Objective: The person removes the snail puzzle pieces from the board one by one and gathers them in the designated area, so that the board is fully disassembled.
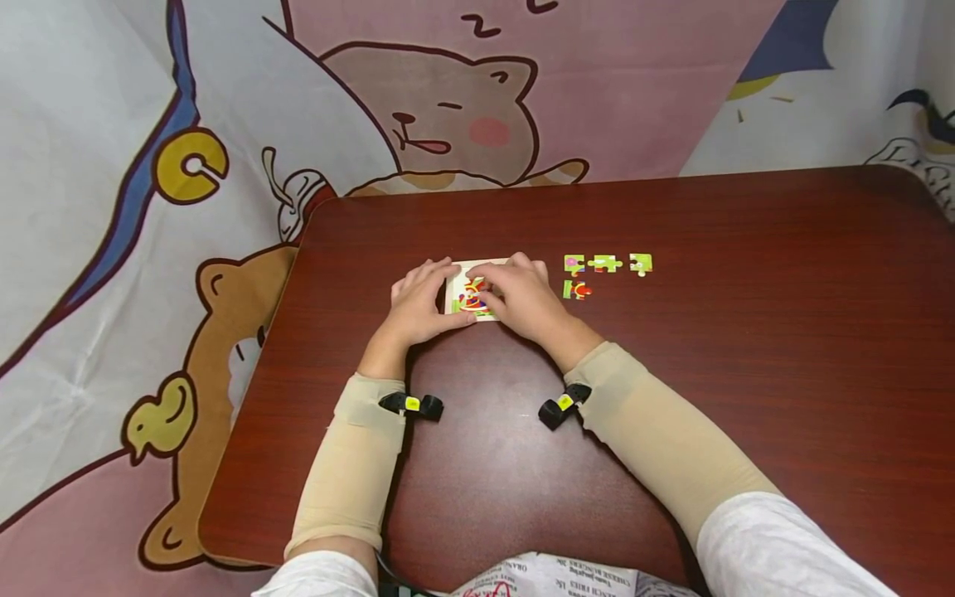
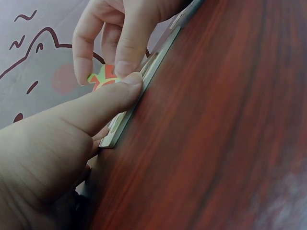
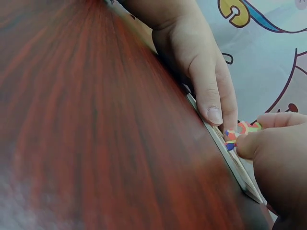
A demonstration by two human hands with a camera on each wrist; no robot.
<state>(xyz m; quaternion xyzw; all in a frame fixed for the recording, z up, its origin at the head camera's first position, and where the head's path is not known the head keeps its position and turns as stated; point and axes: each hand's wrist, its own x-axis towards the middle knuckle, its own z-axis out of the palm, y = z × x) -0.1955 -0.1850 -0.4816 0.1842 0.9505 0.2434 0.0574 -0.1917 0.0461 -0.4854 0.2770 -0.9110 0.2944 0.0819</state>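
A small wooden jigsaw board (image 1: 450,286) with a pale rim lies on the table between both hands. My left hand (image 1: 416,308) grips its left side, thumb along the near edge and fingers toward the far side. In the left wrist view that thumb (image 2: 127,88) rests at the rim. From the right, my right hand (image 1: 528,297) reaches over the board and pinches a colourful jigsaw piece (image 2: 102,75), red, green and yellow, between thumb and fingers. The piece stands tilted close over the board in the right wrist view. Part of the board's picture is hidden by the fingers.
Several loose jigsaw pieces (image 1: 605,264) lie on the dark red-brown table (image 1: 746,332) to the right of the board. A cartoon-printed cloth (image 1: 634,91) hangs behind the table and along its left side.
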